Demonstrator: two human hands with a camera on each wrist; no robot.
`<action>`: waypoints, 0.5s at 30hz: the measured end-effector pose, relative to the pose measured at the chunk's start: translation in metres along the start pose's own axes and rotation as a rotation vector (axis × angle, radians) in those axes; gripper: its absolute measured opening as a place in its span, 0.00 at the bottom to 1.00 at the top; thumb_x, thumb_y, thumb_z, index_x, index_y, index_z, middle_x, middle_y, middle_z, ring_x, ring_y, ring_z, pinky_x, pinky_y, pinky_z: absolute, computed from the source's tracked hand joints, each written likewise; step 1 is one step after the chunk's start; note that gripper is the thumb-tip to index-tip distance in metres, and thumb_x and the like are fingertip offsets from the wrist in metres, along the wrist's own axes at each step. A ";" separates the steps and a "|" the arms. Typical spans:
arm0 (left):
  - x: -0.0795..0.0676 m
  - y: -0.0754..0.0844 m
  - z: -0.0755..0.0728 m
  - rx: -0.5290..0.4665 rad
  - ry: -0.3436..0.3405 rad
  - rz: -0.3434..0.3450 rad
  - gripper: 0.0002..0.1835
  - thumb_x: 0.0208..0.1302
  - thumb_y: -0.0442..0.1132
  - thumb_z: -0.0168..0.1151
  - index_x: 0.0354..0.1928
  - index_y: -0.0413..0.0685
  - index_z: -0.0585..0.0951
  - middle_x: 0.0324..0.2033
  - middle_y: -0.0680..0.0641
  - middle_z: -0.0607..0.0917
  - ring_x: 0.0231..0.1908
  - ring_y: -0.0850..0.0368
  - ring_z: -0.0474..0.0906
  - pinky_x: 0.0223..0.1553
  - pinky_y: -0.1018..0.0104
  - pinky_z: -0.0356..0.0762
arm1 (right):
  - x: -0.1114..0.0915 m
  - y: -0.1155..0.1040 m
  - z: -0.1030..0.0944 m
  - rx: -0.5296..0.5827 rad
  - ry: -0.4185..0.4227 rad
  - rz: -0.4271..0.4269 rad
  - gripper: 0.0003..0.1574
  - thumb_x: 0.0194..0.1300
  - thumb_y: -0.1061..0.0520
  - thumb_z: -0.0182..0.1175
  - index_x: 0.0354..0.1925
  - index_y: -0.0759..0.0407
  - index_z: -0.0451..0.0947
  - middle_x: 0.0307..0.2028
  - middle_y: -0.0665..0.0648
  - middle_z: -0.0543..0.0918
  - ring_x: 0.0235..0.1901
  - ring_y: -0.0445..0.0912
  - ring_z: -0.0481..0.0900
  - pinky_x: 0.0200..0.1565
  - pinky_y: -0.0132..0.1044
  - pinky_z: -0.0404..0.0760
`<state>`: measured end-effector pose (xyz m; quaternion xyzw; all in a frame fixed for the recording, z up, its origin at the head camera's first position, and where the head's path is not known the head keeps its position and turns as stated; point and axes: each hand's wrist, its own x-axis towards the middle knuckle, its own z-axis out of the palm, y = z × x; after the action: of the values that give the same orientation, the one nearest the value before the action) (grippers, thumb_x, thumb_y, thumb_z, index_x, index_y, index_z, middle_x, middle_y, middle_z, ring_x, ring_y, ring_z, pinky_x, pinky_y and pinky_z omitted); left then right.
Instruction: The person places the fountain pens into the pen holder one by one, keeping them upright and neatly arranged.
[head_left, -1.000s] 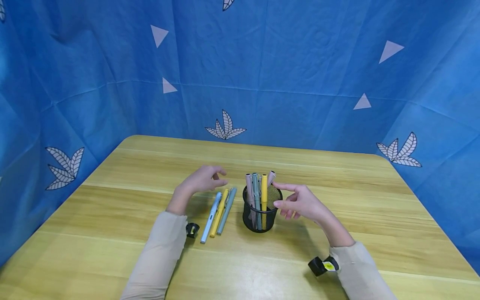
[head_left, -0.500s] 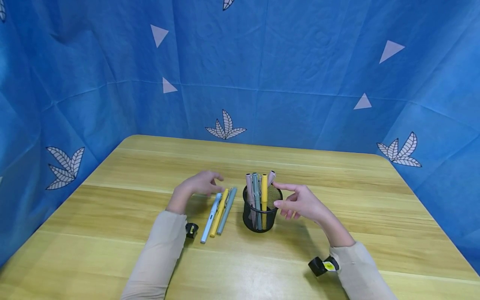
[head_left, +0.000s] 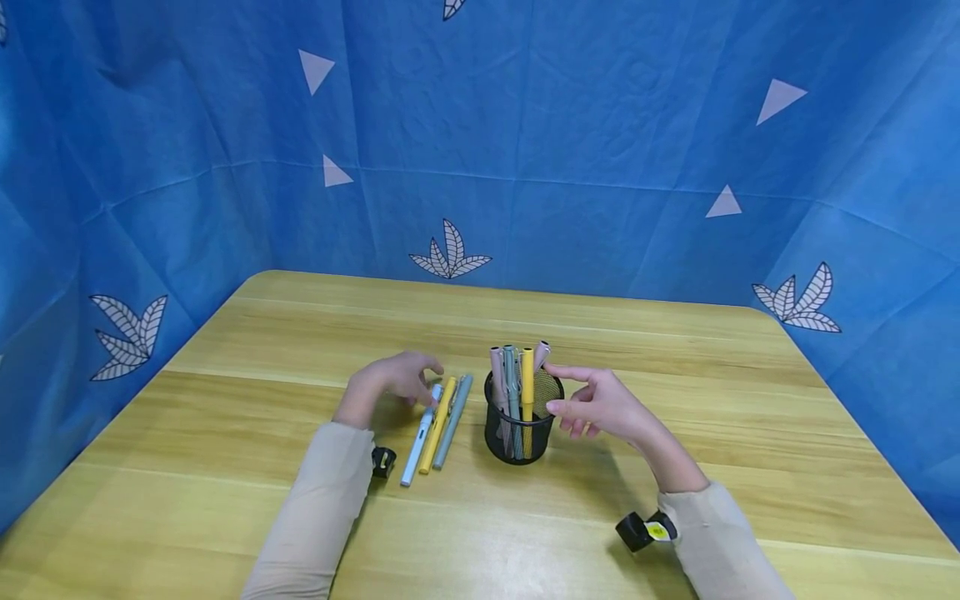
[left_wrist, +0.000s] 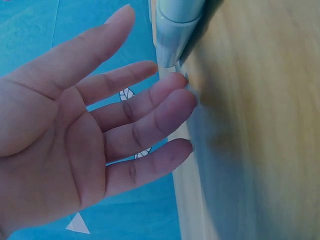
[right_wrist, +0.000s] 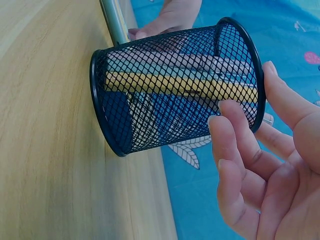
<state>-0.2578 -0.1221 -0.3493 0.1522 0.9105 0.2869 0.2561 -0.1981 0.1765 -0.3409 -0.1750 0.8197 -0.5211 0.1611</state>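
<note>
My left hand (head_left: 397, 377) hovers over the upper end of a light blue pen (head_left: 420, 438), thumb and fingers spread apart. In the left wrist view that pen's end (left_wrist: 172, 37) lies right by the fingertips, with nothing gripped. Beside it on the table lie a yellow pen (head_left: 437, 429) and a grey-blue pen (head_left: 453, 422), roughly parallel. My right hand (head_left: 600, 406) holds the black mesh pen holder (head_left: 546, 437) by its rim, with thumb and index finger set apart. Upright in the holder stand a yellow pen (head_left: 528, 379), a teal pen (head_left: 512, 383) and purple pens (head_left: 497, 371).
The wooden table (head_left: 300, 333) reaches back to a blue patterned cloth (head_left: 600, 125) hung around it. A black wrist camera (head_left: 636, 532) sits below the right wrist, another camera (head_left: 383, 461) by the left wrist.
My left hand has come down and toward me, from behind the pens to the light blue pen's upper end. The right hand and the holder stay in place.
</note>
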 end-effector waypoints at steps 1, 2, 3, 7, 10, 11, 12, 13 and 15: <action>0.000 0.001 0.001 -0.001 -0.003 -0.008 0.35 0.48 0.33 0.67 0.59 0.39 0.66 0.38 0.44 0.77 0.23 0.53 0.74 0.36 0.63 0.73 | 0.000 0.000 0.000 -0.001 0.000 -0.001 0.41 0.56 0.54 0.62 0.64 0.64 0.58 0.19 0.67 0.78 0.18 0.58 0.77 0.17 0.44 0.75; -0.001 0.001 0.001 0.004 -0.006 -0.013 0.35 0.46 0.33 0.68 0.59 0.39 0.66 0.38 0.44 0.76 0.24 0.53 0.74 0.36 0.63 0.73 | 0.000 0.000 0.000 0.000 0.000 -0.001 0.41 0.56 0.54 0.62 0.64 0.64 0.58 0.19 0.67 0.78 0.18 0.58 0.77 0.18 0.44 0.76; -0.001 0.001 0.002 0.009 -0.007 -0.020 0.36 0.45 0.33 0.69 0.59 0.40 0.67 0.39 0.44 0.76 0.24 0.53 0.75 0.37 0.63 0.72 | 0.000 0.000 0.000 -0.001 0.000 -0.002 0.41 0.56 0.54 0.62 0.64 0.64 0.58 0.19 0.66 0.78 0.17 0.57 0.77 0.18 0.44 0.75; -0.001 0.005 0.002 0.049 -0.020 -0.040 0.36 0.42 0.31 0.70 0.58 0.41 0.68 0.39 0.44 0.75 0.27 0.55 0.73 0.35 0.65 0.72 | 0.001 0.000 -0.001 -0.001 -0.001 -0.003 0.40 0.57 0.54 0.62 0.64 0.64 0.58 0.19 0.67 0.78 0.17 0.56 0.77 0.17 0.44 0.75; 0.000 0.008 0.003 0.072 -0.046 -0.050 0.37 0.41 0.29 0.71 0.58 0.42 0.69 0.39 0.45 0.75 0.27 0.55 0.72 0.30 0.66 0.73 | 0.001 0.000 -0.001 -0.002 0.000 0.000 0.40 0.57 0.54 0.62 0.64 0.64 0.58 0.19 0.67 0.78 0.17 0.55 0.77 0.17 0.44 0.75; 0.001 0.008 0.004 0.080 -0.056 -0.054 0.37 0.41 0.29 0.71 0.58 0.42 0.69 0.40 0.45 0.74 0.26 0.55 0.72 0.28 0.67 0.73 | 0.001 -0.001 -0.001 -0.002 -0.001 0.002 0.40 0.57 0.54 0.62 0.64 0.64 0.58 0.19 0.67 0.78 0.17 0.55 0.77 0.17 0.43 0.75; 0.001 0.008 0.004 0.086 -0.065 -0.056 0.37 0.41 0.29 0.71 0.59 0.43 0.68 0.40 0.45 0.74 0.25 0.55 0.71 0.27 0.67 0.73 | 0.001 -0.001 -0.001 -0.003 -0.002 0.003 0.40 0.57 0.54 0.62 0.64 0.64 0.58 0.19 0.67 0.78 0.17 0.55 0.77 0.17 0.43 0.75; 0.002 0.008 0.005 0.093 -0.073 -0.057 0.38 0.41 0.29 0.71 0.59 0.43 0.68 0.41 0.45 0.74 0.25 0.55 0.71 0.26 0.67 0.73 | 0.001 -0.001 -0.001 -0.001 -0.003 0.004 0.40 0.57 0.54 0.62 0.64 0.64 0.58 0.19 0.67 0.78 0.17 0.55 0.77 0.17 0.43 0.75; 0.003 0.008 0.005 0.099 -0.081 -0.062 0.39 0.41 0.29 0.71 0.60 0.44 0.67 0.42 0.45 0.73 0.25 0.55 0.72 0.26 0.67 0.73 | 0.000 0.000 -0.001 0.000 -0.002 0.005 0.40 0.57 0.54 0.62 0.64 0.64 0.58 0.19 0.66 0.78 0.17 0.55 0.77 0.17 0.43 0.75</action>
<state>-0.2562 -0.1120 -0.3495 0.1479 0.9168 0.2269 0.2933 -0.1984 0.1771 -0.3402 -0.1733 0.8199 -0.5206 0.1635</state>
